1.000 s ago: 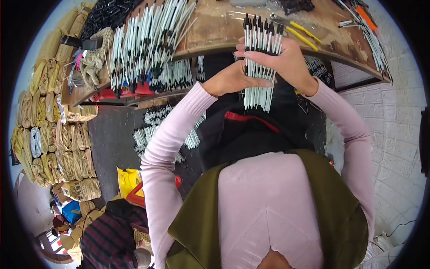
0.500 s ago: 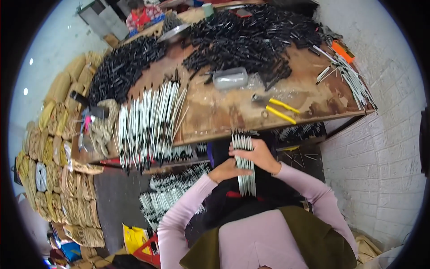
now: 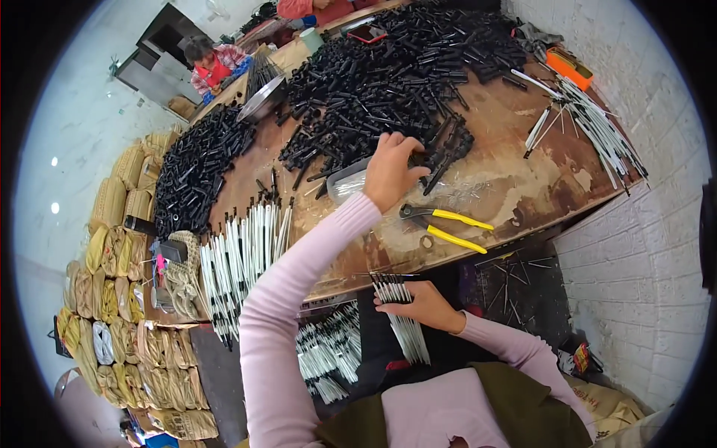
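Observation:
My left hand (image 3: 396, 170) is stretched out over the table, at the near edge of a heap of black tubular parts (image 3: 351, 108). Its thumb and fingers are apart and no object shows between them. Under its wrist lies a clear plastic box (image 3: 348, 179), partly covered by the hand. My right hand (image 3: 429, 308) stays low, in front of the table edge, wrapped round a bundle of thin white rods (image 3: 407, 336) with black tips pointing toward the table. Right of the left hand lie pliers (image 3: 452, 225) with yellow handles.
White rods with black ends (image 3: 243, 254) stand bunched at the table's left; loose rods (image 3: 597, 131) lie far right by an orange box (image 3: 569, 69). A metal bowl (image 3: 261, 98) sits farther back. Wrapped packages (image 3: 119, 299) are stacked at left. Another person (image 3: 213, 67) sits beyond the table.
My left hand has left the rod bundle and reached forward to the black parts. The right hand still holds the bundle, now slightly lower in view. The whole view has shifted.

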`<action>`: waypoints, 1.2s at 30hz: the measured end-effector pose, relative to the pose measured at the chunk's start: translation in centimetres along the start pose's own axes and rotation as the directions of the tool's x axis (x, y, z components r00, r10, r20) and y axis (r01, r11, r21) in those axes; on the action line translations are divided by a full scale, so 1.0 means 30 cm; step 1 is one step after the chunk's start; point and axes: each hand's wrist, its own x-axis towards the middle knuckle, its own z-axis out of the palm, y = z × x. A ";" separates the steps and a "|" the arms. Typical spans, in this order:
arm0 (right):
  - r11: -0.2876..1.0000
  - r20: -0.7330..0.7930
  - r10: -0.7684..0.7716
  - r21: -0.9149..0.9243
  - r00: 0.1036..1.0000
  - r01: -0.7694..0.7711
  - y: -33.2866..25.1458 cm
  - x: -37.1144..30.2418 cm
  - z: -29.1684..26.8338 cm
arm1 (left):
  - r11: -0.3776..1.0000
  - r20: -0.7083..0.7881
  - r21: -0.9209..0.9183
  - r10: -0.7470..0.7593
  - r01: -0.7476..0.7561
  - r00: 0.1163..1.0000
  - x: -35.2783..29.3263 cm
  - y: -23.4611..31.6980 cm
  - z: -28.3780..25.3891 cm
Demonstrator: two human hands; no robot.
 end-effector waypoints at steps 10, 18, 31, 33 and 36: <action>0.999 0.013 -0.015 -0.052 1.000 0.015 0.007 -0.037 0.056 | 0.850 0.010 -0.476 -0.251 0.225 0.968 -0.192 0.096 -0.197; 0.997 0.020 -0.072 0.016 0.997 0.072 -0.023 -0.036 0.058 | 0.458 -0.157 -0.855 -0.679 0.246 0.717 -0.810 0.153 -0.314; 0.999 0.026 0.040 0.036 0.999 -0.041 -0.079 -0.073 0.150 | 0.046 0.167 -0.971 -0.567 0.233 0.806 -0.912 0.156 -0.174; 0.998 0.030 0.051 0.025 0.998 -0.052 -0.079 -0.069 0.160 | -0.035 0.180 -0.981 -0.554 0.193 0.813 -0.918 0.137 -0.172; 0.997 0.039 0.064 0.029 0.997 -0.066 -0.076 -0.059 0.166 | -0.115 0.194 -0.981 -0.539 0.157 0.820 -0.921 0.118 -0.171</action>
